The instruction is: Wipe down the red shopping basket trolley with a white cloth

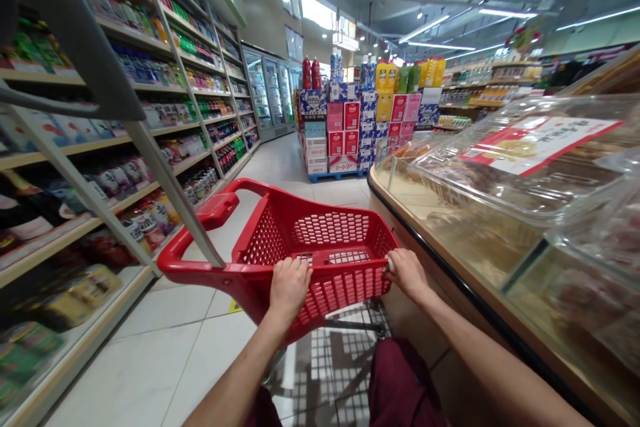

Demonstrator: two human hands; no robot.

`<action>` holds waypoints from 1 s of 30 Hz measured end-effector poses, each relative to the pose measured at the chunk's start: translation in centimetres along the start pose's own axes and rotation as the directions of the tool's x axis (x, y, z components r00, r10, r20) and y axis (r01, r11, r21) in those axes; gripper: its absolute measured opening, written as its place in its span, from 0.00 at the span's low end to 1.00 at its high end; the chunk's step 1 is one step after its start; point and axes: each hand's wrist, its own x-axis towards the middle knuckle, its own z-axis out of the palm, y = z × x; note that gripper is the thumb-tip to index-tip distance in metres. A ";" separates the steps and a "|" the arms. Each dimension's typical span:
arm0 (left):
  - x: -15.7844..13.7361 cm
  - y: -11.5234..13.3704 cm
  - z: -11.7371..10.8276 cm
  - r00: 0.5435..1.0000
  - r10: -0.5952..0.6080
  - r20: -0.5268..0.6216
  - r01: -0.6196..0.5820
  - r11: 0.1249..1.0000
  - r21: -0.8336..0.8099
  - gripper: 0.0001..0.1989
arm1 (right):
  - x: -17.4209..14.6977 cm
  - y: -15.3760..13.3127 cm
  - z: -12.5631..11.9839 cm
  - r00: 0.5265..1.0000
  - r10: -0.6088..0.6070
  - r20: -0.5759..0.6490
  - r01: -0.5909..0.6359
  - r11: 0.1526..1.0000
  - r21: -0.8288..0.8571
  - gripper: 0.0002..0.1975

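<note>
Cart point(345, 287), red and slotted, stands on the pale floor point(165, 347) right in front of the person, between the shelves point(125, 139) on one side and the glass-fronted case point(465, 300) on the other. Its right corner is close beside the case; whether they touch, I cannot tell.

The left hand point(290, 288) is curled over the near rim, around the middle, with its fingers bent down inside. The right hand point(409, 273) grips the same rim at the right corner, its fingers closed on the edge. Both forearms reach forward, bare, above dark red trousers point(405, 387).

At the upper left, a grey handle point(90, 33) looms close and blurred, joined to a slanting metal tube point(175, 193) that runs down to the cart's left side. A yellow mark point(235, 305) shows on the floor beneath that side.

Bottles and packs line the shelves. On the case lies a clear pack point(545, 147) with a red and white label; the goods near it are too blurred to name. Ahead, boxes point(343, 143) are stacked on a blue pallet point(340, 175), with red, yellow and green bottles point(407, 79) on top. Glass-door fridges point(270, 83) stand beyond the shelves.
</note>
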 end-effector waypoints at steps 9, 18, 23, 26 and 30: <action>0.1 0.5 0.0 1.000 -0.014 0.004 0.014 1.000 0.008 0.15 | 0.3 1.7 0.8 0.995 0.067 -0.069 -0.061 0.994 0.087 0.23; -0.3 0.0 -0.2 1.000 -0.007 0.002 0.007 1.000 0.015 0.15 | 0.2 -3.6 1.4 0.996 0.017 -0.084 -0.004 0.989 0.149 0.25; -0.1 0.4 -0.1 1.000 -0.018 0.002 0.018 1.000 0.021 0.16 | 0.2 -4.9 1.0 0.986 0.135 -0.095 -0.122 0.984 0.132 0.27; -0.2 0.0 -0.2 1.000 0.002 0.007 -0.002 1.000 0.021 0.16 | 0.1 -7.4 2.0 0.993 -0.072 -0.095 0.088 0.979 0.185 0.30; -1.0 -1.2 -0.6 0.999 0.000 -0.044 0.003 0.999 0.050 0.18 | -0.2 -5.3 1.9 0.993 0.021 -0.119 0.000 0.985 0.175 0.29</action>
